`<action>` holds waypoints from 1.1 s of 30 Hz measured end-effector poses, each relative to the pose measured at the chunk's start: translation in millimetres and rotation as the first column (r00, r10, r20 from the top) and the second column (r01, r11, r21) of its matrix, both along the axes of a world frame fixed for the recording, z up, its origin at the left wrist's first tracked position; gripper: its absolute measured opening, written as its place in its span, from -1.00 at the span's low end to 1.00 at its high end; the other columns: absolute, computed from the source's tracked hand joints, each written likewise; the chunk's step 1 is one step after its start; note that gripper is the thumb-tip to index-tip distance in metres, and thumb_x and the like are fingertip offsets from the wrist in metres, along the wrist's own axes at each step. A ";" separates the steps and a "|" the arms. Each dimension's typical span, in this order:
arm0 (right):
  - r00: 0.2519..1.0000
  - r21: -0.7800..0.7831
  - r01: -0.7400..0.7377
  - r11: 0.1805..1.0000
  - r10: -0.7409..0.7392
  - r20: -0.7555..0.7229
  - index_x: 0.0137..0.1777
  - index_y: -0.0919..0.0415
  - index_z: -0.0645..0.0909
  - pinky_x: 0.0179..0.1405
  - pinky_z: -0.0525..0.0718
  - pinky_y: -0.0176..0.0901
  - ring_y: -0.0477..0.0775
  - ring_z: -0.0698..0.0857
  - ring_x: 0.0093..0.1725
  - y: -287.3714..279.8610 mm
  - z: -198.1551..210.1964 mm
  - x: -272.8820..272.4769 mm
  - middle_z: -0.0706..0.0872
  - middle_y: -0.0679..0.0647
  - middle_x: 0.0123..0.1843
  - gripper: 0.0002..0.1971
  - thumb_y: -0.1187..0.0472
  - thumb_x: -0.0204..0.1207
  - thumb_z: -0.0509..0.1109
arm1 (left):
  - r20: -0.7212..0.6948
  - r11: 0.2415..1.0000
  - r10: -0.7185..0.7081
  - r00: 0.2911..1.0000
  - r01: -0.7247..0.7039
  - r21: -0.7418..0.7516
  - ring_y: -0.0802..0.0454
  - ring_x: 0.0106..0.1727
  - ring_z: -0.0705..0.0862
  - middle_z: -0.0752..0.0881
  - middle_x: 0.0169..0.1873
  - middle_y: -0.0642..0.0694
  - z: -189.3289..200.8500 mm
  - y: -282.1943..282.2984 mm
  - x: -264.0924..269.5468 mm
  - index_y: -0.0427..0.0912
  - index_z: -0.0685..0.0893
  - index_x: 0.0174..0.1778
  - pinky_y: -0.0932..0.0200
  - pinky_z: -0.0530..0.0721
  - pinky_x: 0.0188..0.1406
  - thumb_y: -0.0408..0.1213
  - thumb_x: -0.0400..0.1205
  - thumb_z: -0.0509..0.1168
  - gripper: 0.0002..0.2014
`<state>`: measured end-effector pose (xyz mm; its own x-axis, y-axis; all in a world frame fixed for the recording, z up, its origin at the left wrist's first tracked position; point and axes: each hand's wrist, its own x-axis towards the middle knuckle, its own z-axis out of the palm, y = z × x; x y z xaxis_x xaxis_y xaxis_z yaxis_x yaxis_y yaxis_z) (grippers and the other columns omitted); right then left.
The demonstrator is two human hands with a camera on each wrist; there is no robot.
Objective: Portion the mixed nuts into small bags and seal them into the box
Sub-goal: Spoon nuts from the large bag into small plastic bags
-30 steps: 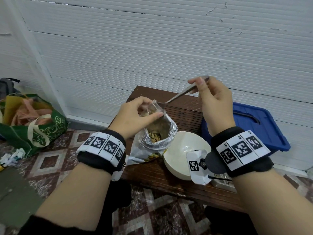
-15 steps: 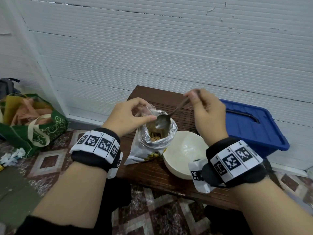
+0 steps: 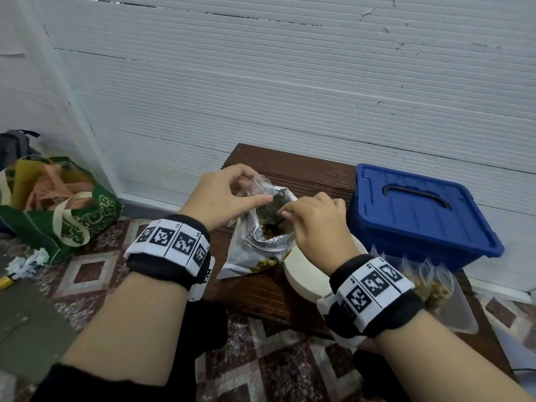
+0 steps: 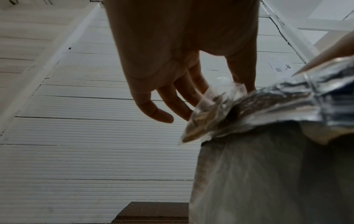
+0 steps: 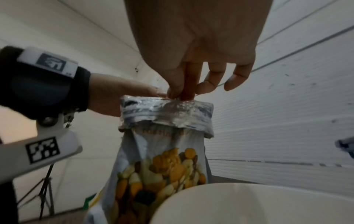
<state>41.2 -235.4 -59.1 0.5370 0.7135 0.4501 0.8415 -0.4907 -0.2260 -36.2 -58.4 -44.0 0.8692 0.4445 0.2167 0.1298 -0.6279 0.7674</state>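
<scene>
A foil bag of mixed nuts (image 3: 255, 248) stands open on the brown table (image 3: 290, 166), its printed front facing the right wrist view (image 5: 164, 166). My left hand (image 3: 256, 188) pinches a small clear bag (image 3: 259, 182) at the foil bag's far rim; in the left wrist view the small bag (image 4: 203, 115) holds a few nuts. My right hand (image 3: 285, 211) is down at the foil bag's mouth, thumb and forefinger pinched together (image 5: 180, 94) on the spoon's handle end. The rest of the spoon is hidden inside the bag.
A white bowl (image 3: 307, 274) sits right of the nut bag, under my right wrist. The blue lidded box (image 3: 417, 216) stands shut at the right. A clear tray (image 3: 452, 311) with several filled small bags lies in front of it. A green tote (image 3: 58, 216) is on the floor.
My right hand has come down from above the table to the foil bag's mouth, taking the spoon deep inside. My left hand kept hold of the small bag at the rim.
</scene>
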 end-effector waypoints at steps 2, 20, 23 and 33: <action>0.993 0.007 0.043 0.999 -0.042 -0.110 -0.06 0.05 0.71 -0.09 0.14 -0.08 0.06 0.50 -0.04 0.0 3.3 2.9 0.69 -0.13 -0.17 -0.79 0.12 0.68 0.24 | -0.005 1.000 -0.002 1.000 0.002 -0.005 0.25 -0.02 0.72 0.79 -0.20 0.13 0.1 -0.1 0.0 0.08 0.69 0.06 0.32 0.61 0.02 0.11 0.35 0.55 -0.59; 0.719 0.338 0.494 0.801 -0.158 -0.676 -0.18 0.15 0.72 -0.04 0.64 -0.04 0.03 0.66 -0.15 -5.8 12.2 21.0 0.76 0.11 -0.18 -0.69 0.18 0.69 0.18 | 0.036 1.000 0.002 0.999 -0.001 -0.020 0.23 -0.07 0.69 0.79 -0.14 0.11 2.4 0.1 -1.9 0.04 0.71 0.08 0.40 0.57 -0.13 0.08 0.37 0.55 -0.59; 0.709 0.366 0.519 0.772 -0.150 -0.689 -0.17 0.18 0.71 -0.25 0.50 -0.32 -0.05 0.61 -0.20 -9.6 16.3 25.9 0.75 0.13 -0.17 -0.69 0.20 0.70 0.18 | 0.039 1.000 0.007 0.999 -0.006 -0.012 0.31 -0.17 0.63 0.79 -0.13 0.11 4.1 3.1 -3.6 0.05 0.73 0.07 0.46 0.52 -0.19 0.09 0.37 0.54 -0.60; 0.670 0.449 0.623 0.640 -0.141 -0.729 -0.25 0.16 0.69 -0.16 0.50 -0.22 -0.13 0.57 -0.29 -24.5 40.3 48.0 0.66 -0.10 -0.35 -0.66 0.21 0.70 0.16 | 0.012 0.998 -0.041 0.999 0.041 -0.036 0.28 -0.07 0.66 0.80 -0.14 0.07 11.9 2.3 -9.9 0.02 0.75 -0.08 0.70 0.43 -0.23 -0.07 0.33 0.61 -0.70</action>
